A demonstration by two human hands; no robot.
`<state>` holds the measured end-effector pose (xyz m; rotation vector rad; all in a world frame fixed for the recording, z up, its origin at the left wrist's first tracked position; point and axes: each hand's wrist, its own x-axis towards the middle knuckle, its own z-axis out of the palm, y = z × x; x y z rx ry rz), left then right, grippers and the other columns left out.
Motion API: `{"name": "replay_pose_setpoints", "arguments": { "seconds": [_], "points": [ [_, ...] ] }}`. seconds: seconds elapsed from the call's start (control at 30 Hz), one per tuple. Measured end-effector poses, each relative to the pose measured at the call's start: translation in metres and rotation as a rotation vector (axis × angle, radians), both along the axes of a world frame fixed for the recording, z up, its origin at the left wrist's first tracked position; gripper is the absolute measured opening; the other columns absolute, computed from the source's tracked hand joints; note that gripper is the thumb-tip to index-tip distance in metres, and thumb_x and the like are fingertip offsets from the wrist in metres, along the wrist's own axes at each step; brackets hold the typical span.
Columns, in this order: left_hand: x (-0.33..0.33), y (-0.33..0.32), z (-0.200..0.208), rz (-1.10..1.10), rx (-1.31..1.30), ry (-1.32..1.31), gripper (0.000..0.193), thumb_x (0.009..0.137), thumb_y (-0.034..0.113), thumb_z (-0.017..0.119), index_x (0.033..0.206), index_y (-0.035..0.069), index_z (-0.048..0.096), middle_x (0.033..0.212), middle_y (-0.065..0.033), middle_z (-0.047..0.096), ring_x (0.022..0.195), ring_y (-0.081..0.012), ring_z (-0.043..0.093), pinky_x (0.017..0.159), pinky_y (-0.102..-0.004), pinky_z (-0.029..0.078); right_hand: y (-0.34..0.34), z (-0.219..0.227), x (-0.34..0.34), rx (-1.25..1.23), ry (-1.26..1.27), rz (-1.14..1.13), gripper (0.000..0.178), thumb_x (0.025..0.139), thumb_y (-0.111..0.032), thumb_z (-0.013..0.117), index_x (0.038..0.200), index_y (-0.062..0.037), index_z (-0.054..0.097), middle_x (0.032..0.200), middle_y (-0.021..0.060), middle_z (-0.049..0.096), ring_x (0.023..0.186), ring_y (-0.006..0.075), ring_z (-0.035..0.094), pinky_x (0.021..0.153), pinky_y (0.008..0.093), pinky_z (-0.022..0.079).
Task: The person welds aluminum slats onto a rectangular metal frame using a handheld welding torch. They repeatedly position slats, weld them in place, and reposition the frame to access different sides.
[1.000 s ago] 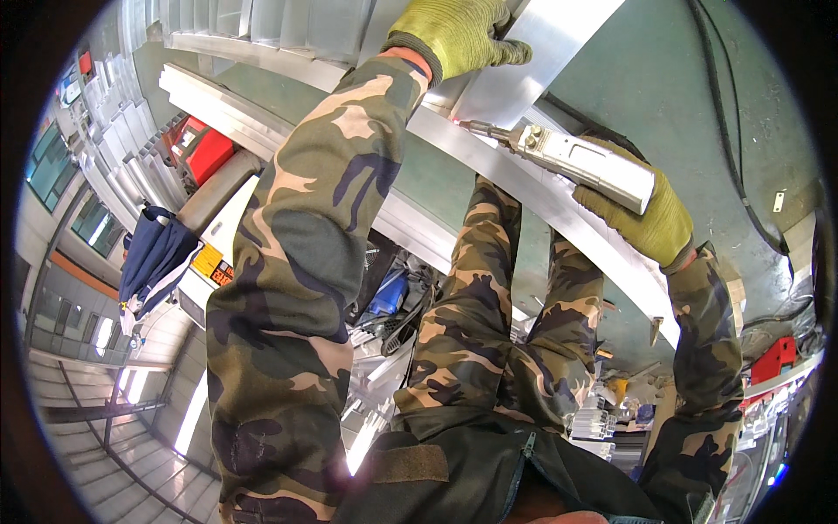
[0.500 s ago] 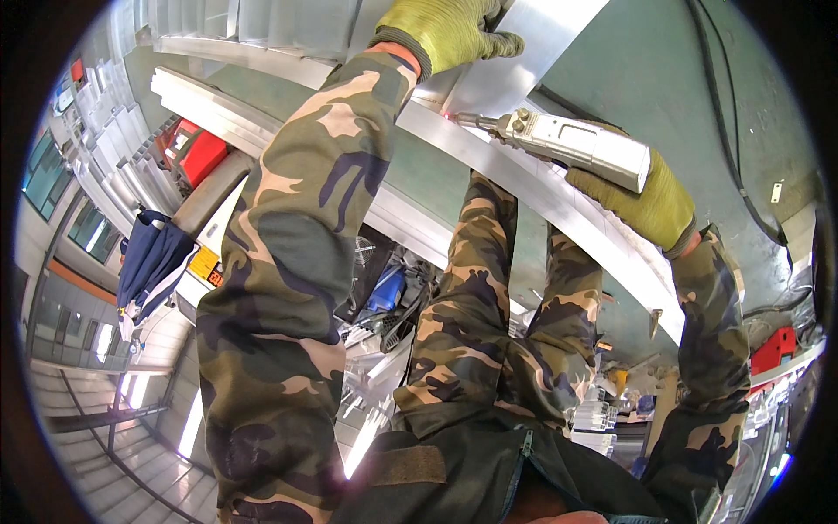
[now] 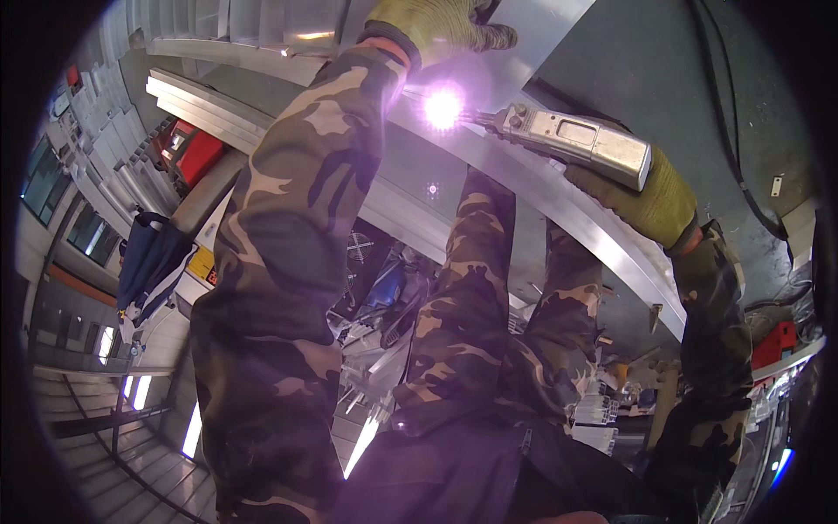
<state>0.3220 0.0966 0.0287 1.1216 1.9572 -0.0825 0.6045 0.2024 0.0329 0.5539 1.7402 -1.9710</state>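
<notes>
Head cam: my right hand is wrapped round the boxy metal welding gun, sparking on the aluminium profile. My left hand presses the profile. Gun's probably stiff and hefty, so grip mid-body.

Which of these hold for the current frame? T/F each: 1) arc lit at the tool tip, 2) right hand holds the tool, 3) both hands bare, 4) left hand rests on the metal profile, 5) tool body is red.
1. A bright glare burns at the tool tip: true.
2. The right hand holds the handheld tool: true.
3. Both hands are bare: false, both wear yellow-green gloves.
4. The left hand rests on the long metal profile: true.
5. The tool body is red: false, it is silver-grey.
</notes>
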Motion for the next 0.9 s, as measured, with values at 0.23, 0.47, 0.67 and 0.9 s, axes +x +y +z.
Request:
{"name": "replay_pose_setpoints", "arguments": {
  "seconds": [0.23, 0.47, 0.67, 0.9],
  "points": [
    [0.003, 0.000, 0.002, 0.003, -0.014, 0.000, 0.050, 0.090, 0.045, 0.075, 0.114, 0.001, 0.071, 0.109, -0.0231, 0.073, 0.104, -0.0402, 0.069, 0.092, -0.0466, 0.053, 0.000, -0.005, 0.010, 0.024, 0.001, 0.033, 0.042, 0.098, -0.018, 0.073, 0.135, -0.0006, 0.064, 0.126, 0.0134, 0.071, 0.109, 0.0181, 0.067, 0.098, 0.0345, 0.052],
    [0.004, 0.002, 0.003, 0.001, -0.030, 0.005, 0.050, 0.090, 0.045, 0.075, 0.115, 0.001, 0.071, 0.109, -0.0231, 0.073, 0.104, -0.0401, 0.069, 0.092, -0.0467, 0.053, 0.004, 0.000, 0.018, 0.029, -0.066, 0.023, 0.049, 0.096, -0.018, 0.076, 0.138, 0.0013, 0.060, 0.125, 0.0122, 0.073, 0.109, 0.0160, 0.067, 0.099, 0.0323, 0.052],
    [0.008, 0.001, 0.003, -0.002, -0.035, 0.009, 0.050, 0.090, 0.045, 0.075, 0.115, 0.001, 0.071, 0.109, -0.0232, 0.073, 0.104, -0.0401, 0.069, 0.093, -0.0467, 0.053, 0.003, -0.002, 0.029, 0.017, -0.075, -0.013, 0.049, 0.095, -0.017, 0.076, 0.139, 0.0007, 0.061, 0.123, 0.0117, 0.074, 0.107, 0.0146, 0.067, 0.097, 0.0315, 0.053],
    [0.009, 0.002, 0.003, -0.016, -0.030, 0.002, 0.051, 0.090, 0.045, 0.075, 0.116, 0.002, 0.070, 0.110, -0.0233, 0.073, 0.104, -0.0401, 0.068, 0.093, -0.0467, 0.053, 0.003, -0.001, 0.033, 0.032, -0.056, -0.021, 0.048, 0.096, -0.018, 0.075, 0.139, -0.0003, 0.061, 0.121, 0.0125, 0.074, 0.107, 0.0154, 0.068, 0.096, 0.0318, 0.053]
  ]
}}
